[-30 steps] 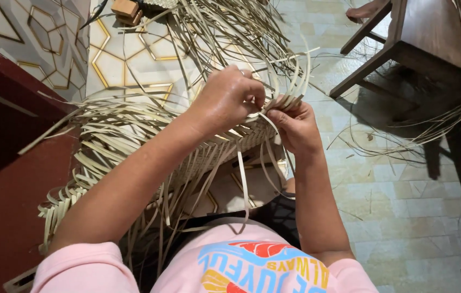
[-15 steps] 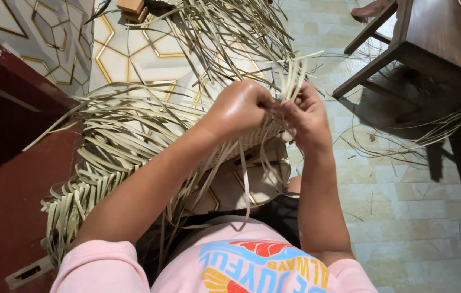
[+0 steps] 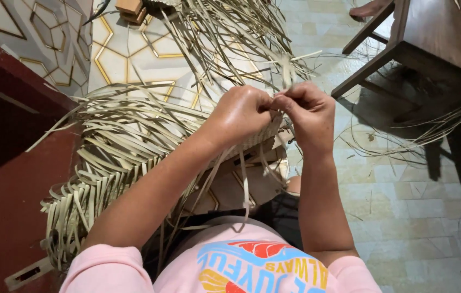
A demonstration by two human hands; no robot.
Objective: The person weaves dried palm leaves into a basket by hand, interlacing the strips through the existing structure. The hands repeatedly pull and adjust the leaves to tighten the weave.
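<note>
Both hands have shifted up since the earlier frame. Left hand (image 3: pixel 241 111) and right hand (image 3: pixel 305 111) fingers pinch one strip (image 3: pixel 286 70) at the woven mat (image 3: pixel 265 135) edge on the lap. Small patch woven; most loose strips (image 3: pixel 111 146) remain unwoven.

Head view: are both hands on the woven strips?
Yes, the left hand and right hand meet, pinching the pale woven strips.
</note>
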